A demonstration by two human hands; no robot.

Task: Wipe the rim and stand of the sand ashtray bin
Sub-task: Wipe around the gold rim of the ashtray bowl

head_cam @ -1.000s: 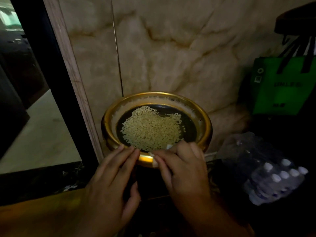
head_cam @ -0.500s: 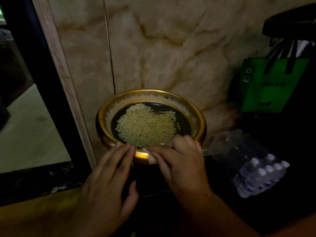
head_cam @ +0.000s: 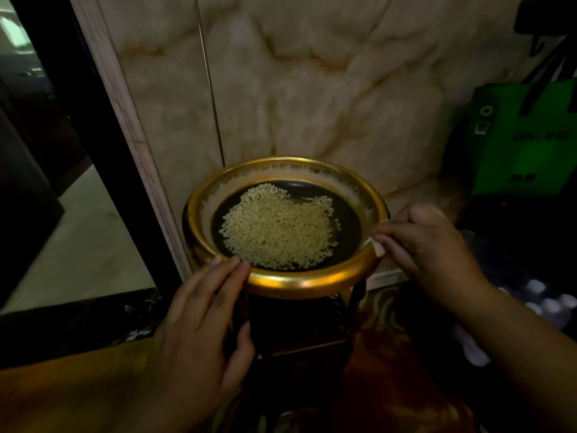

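While the right hand (head_cam: 431, 245) works at the right side of the bowl, its fingers (head_cam: 390, 237) are pinched together on a small white wipe (head_cam: 376, 246), pressing it against the gold rim (head_cam: 312, 281). Holding the wipe in the fingertips rather than the palm looks like a way to follow the narrow curved lip and keep the cloth out of the sand. Only a corner of the wipe shows below the fingers, so I cannot tell how large or how folded it is.

On the near left, the left hand (head_cam: 199, 332) grasps nothing; its fingers (head_cam: 229, 271) lie flat and extended, the tips touching the rim and the thumb hanging down beside the dark stand (head_cam: 296, 326). That flat press seems meant to steady the bowl so it does not turn or tip under the rubbing on the far side.

Between the two hands sits the ashtray bin (head_cam: 371, 273), a gold bowl on a dark stand, placed close against the marble wall (head_cam: 312, 89) beside a dark door frame (head_cam: 93, 135). Pale sand (head_cam: 278, 229) lies heaped in the dark tray, well inside the rim.

Off to the right, well apart, a green bag (head_cam: 524, 142) hangs in shadow, and a pack of bottles (head_cam: 546, 301) lies dim on the floor.

Judging from the hands, the rim is in progress and the stand is not yet touched by the wipe.
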